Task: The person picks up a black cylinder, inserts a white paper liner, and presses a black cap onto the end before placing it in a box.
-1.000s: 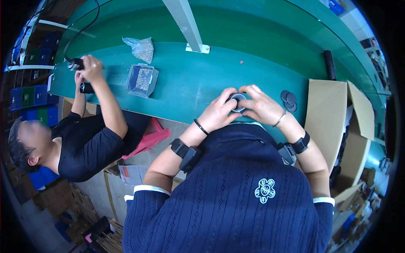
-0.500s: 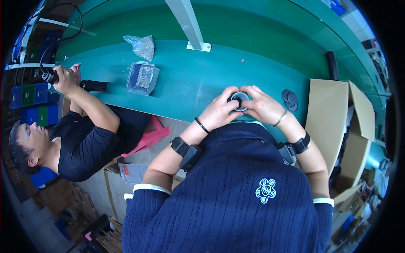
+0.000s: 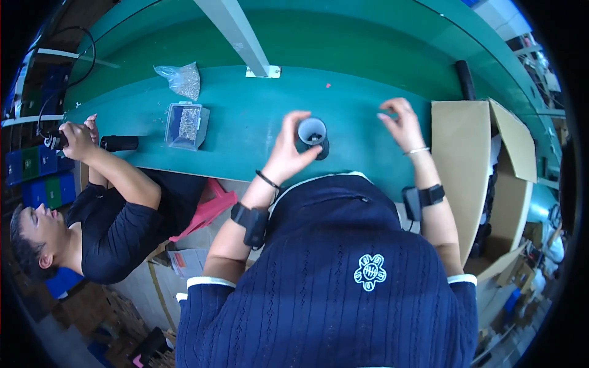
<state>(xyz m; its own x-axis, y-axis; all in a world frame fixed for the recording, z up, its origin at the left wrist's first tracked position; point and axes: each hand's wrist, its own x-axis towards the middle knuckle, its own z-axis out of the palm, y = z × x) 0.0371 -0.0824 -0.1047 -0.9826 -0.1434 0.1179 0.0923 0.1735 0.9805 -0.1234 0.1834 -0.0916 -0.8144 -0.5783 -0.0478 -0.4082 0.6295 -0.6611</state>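
Head view. Left hand (image 3: 287, 152): fingers curled around a short black cylindrical part (image 3: 313, 137), hollow, pale inner wall, small dark bits inside; it sits over the near edge of the smooth teal surface (image 3: 245, 116). Right hand (image 3: 402, 122): released, fingers spread, holding nothing, apart from the part. Clear rectangular plastic tray (image 3: 187, 126) of small metallic pieces; crumpled clear bag (image 3: 180, 78) likewise filled. Open cardboard box (image 3: 469, 165) at right. A co-worker's hand (image 3: 76, 138) clenches a dark tool at left.

Worktable (image 3: 245, 116) top looked smooth, matt green — likely laminate. The round black part (image 3: 314, 137) in the left hand (image 3: 287, 154) appeared smooth plastic with a pale matt inside. Open box (image 3: 469, 165) was plain brown cardboard — dull, slightly rough.
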